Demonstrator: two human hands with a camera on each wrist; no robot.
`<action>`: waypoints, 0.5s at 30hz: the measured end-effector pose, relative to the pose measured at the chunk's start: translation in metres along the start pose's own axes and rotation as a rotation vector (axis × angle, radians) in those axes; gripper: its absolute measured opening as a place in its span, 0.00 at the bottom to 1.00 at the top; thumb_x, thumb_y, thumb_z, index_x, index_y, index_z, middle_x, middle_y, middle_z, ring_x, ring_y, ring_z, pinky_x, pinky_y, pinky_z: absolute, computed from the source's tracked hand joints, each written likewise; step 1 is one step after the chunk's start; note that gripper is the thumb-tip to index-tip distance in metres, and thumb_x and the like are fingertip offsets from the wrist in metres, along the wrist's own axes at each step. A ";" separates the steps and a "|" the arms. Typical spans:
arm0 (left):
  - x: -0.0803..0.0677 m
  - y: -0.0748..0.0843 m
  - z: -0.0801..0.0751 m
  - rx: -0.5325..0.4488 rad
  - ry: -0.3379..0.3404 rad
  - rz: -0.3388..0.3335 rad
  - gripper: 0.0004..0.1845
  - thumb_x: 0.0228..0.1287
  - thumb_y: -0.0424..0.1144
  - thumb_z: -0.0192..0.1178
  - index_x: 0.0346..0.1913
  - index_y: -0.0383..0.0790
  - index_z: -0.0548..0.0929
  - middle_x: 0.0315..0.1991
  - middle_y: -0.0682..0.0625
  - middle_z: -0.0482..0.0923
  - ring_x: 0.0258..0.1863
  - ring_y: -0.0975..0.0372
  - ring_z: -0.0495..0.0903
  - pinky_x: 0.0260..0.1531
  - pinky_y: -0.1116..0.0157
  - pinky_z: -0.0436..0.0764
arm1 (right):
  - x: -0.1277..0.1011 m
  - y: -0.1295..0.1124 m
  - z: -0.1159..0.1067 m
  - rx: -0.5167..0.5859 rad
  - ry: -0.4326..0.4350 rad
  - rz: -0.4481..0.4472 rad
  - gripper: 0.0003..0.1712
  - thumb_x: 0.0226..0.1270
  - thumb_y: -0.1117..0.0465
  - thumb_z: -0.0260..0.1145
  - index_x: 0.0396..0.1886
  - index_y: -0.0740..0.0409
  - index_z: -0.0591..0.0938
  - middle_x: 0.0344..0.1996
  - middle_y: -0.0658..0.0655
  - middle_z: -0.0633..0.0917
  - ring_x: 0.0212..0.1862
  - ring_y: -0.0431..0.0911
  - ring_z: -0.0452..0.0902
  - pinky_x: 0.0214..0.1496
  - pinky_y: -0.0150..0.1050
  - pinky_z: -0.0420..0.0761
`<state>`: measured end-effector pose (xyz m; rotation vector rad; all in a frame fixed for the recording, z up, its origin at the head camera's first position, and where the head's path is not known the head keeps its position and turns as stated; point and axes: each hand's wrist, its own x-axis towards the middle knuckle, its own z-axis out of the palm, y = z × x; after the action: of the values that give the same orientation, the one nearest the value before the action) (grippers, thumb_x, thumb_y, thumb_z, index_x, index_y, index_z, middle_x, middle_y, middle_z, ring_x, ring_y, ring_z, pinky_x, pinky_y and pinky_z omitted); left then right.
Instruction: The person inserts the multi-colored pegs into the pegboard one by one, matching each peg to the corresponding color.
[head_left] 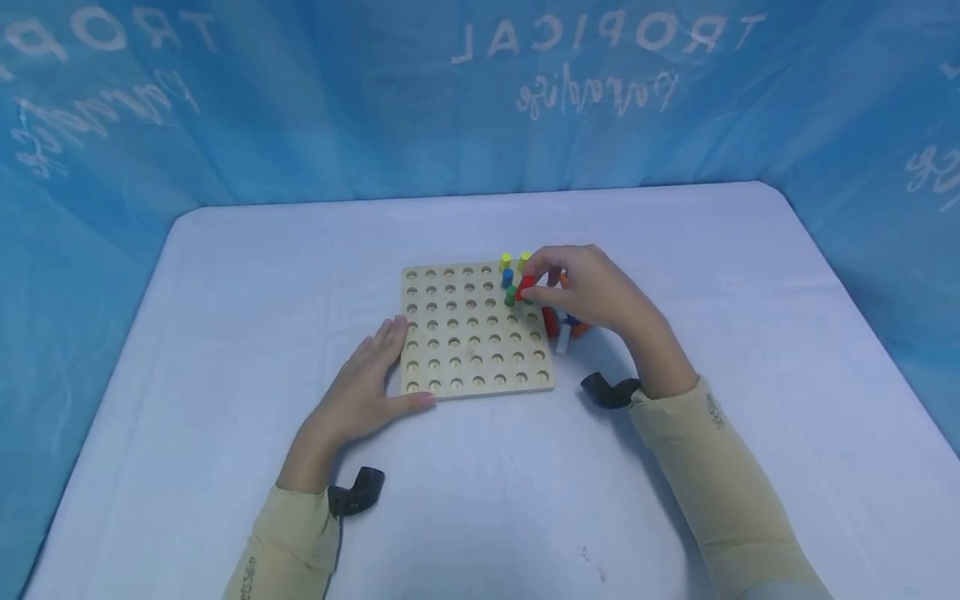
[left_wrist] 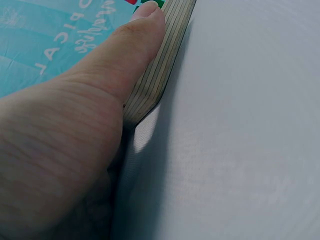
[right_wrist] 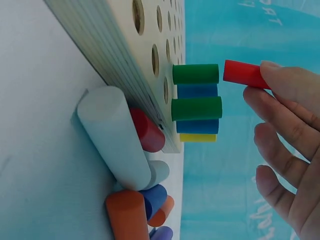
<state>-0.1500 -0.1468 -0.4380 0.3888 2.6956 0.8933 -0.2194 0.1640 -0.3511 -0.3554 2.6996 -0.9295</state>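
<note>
Right hand (head_left: 592,292) pinches a red peg (head_left: 526,287) at its fingertips, held just above the far right corner of the wooden pegboard (head_left: 474,331), not seated in a hole; the right wrist view shows the red peg (right_wrist: 245,73) gripped at one end, free end pointing at the board, just beside a green peg (right_wrist: 196,73). Pegs already standing in that corner: yellow (head_left: 506,261), blue (head_left: 507,277), green (head_left: 511,294), a second yellow (head_left: 523,259) partly behind the fingers. Loose pegs (head_left: 564,327) lie in a small pile on the white table (head_left: 225,350) touching the board's right edge, under the right hand; white, red, orange and blue ones show in the right wrist view. Left hand (head_left: 360,387) is flat and relaxed, grasping nothing, fingers straight along the board's left edge, thumb (left_wrist: 127,47) pressed against the near left corner. Blue printed backdrop (head_left: 480,92) behind the table.
</note>
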 end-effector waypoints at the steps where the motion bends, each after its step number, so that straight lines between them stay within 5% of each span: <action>1: 0.000 0.000 0.000 0.002 -0.001 0.003 0.65 0.49 0.69 0.68 0.81 0.50 0.41 0.81 0.53 0.39 0.82 0.56 0.38 0.80 0.49 0.41 | 0.000 0.000 0.001 -0.007 0.003 -0.007 0.12 0.64 0.57 0.72 0.47 0.44 0.83 0.38 0.53 0.81 0.31 0.54 0.79 0.18 0.47 0.84; 9: 0.001 0.001 -0.002 0.000 -0.009 0.003 0.64 0.49 0.68 0.69 0.81 0.49 0.42 0.81 0.52 0.39 0.82 0.56 0.38 0.80 0.50 0.41 | 0.004 0.003 0.009 -0.069 -0.008 -0.093 0.09 0.64 0.55 0.72 0.42 0.42 0.83 0.28 0.54 0.81 0.17 0.51 0.73 0.14 0.43 0.78; 15: 0.000 0.001 -0.003 -0.001 -0.011 -0.007 0.65 0.49 0.69 0.69 0.81 0.49 0.42 0.81 0.53 0.39 0.82 0.56 0.38 0.80 0.50 0.41 | 0.005 -0.001 0.012 -0.097 -0.054 -0.077 0.07 0.64 0.56 0.72 0.39 0.43 0.83 0.30 0.51 0.83 0.21 0.48 0.74 0.17 0.43 0.79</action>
<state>-0.1505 -0.1477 -0.4356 0.3830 2.6850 0.8888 -0.2203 0.1544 -0.3607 -0.5000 2.7048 -0.7989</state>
